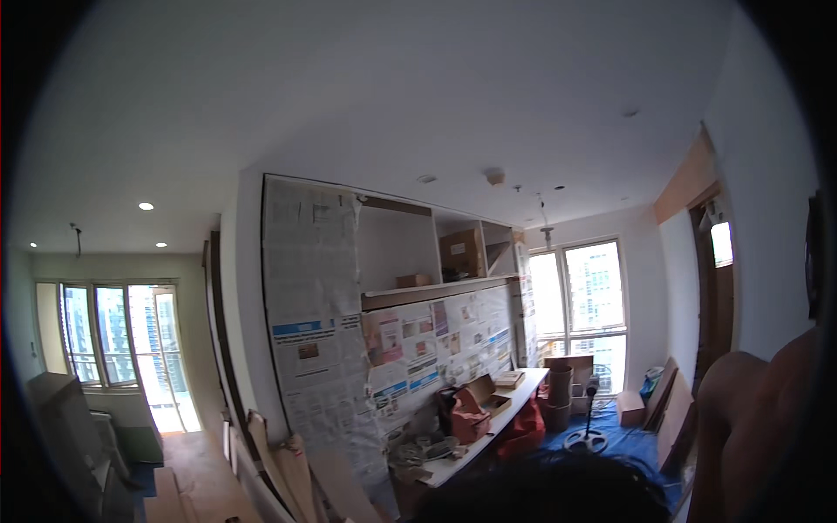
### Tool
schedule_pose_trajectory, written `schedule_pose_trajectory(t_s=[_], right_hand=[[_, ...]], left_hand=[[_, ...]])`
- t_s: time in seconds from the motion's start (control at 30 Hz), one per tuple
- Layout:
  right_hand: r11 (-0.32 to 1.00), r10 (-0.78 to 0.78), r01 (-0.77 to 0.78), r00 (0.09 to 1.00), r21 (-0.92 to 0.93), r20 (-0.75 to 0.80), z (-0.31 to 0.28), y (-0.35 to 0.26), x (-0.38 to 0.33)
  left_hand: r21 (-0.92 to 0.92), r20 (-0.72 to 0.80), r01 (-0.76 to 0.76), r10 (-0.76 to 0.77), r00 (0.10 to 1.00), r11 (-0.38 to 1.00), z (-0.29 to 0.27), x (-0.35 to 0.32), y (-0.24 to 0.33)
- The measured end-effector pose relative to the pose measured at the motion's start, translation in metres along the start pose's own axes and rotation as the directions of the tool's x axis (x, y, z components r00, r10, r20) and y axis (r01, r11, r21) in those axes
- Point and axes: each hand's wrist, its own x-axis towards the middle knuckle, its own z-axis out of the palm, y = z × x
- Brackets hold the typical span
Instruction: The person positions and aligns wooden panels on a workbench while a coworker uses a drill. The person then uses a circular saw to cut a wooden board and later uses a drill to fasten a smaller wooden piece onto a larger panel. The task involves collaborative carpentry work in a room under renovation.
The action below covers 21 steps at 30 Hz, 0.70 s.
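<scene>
Bare skin of a bent arm (pixel 754 427) fills the lower right edge, close to the camera, and its hand and fingers do not show. I cannot make out what that hand holds, if anything. My left hand is out of the picture. Beyond the arm, wooden boards (pixel 676 418) lean against the right wall. At the bottom middle a dark, hair-like rounded shape (pixel 549 488) hides part of the floor and the bench. A dark object (pixel 814 261), too dim to name, sits at the far right rim.
A white bench top (pixel 475 449) carries a red bag (pixel 468 418) and an open box. Newspaper sheets (pixel 305 375) cover the cabinet; cardboard boxes (pixel 460 253) stand in its upper shelves. Blue sheeting (pixel 623 440) lies under a white round-based stand (pixel 585 440). Planks (pixel 292 479) lean at left.
</scene>
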Motion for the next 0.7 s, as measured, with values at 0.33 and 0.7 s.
schedule_pose_trajectory(t_s=[0.33,0.7], right_hand=[[0.8,0.053,0.026,0.992,0.6,-0.114,0.073,0.019,0.028],[0.61,-0.082,0.152,0.988,0.778,-0.129,0.204,-0.014,0.024]], left_hand=[[-0.133,-0.555,0.432,-0.428,0.713,0.892,-0.02,-0.319,-0.016],[-0.494,-0.617,0.601,-0.741,0.267,0.628,0.113,-0.399,-0.062]])
